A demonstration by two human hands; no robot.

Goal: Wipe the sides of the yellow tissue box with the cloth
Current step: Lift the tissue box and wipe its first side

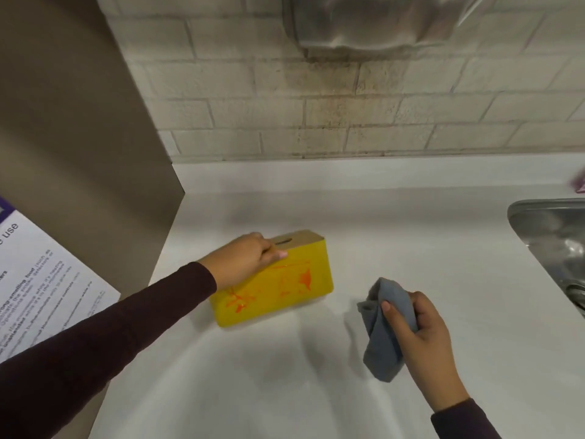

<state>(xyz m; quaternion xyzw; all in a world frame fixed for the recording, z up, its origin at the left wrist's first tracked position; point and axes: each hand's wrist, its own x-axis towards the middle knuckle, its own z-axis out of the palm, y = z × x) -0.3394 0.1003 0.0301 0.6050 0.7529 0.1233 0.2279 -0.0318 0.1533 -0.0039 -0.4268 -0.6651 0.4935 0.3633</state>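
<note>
The yellow tissue box [285, 286] stands on the white counter [395, 236], left of centre. It has orange drawings on its near side and a tan wooden lid with a slot. My left hand [243, 259] lies over the lid's left end, with fingers curled over the top edge, holding the box. A bunched grey cloth [381, 331] is gripped in my right hand [418, 337]. That hand hovers to the right of the box, apart from it. The cloth does not touch the box.
A steel sink [550, 242] is set into the counter at the right edge. A brown panel [79, 153] rises on the left, with a printed notice [41, 280] stuck low on it. A brick wall [348, 115] backs the counter, with a grey wall-mounted unit [364, 23] above.
</note>
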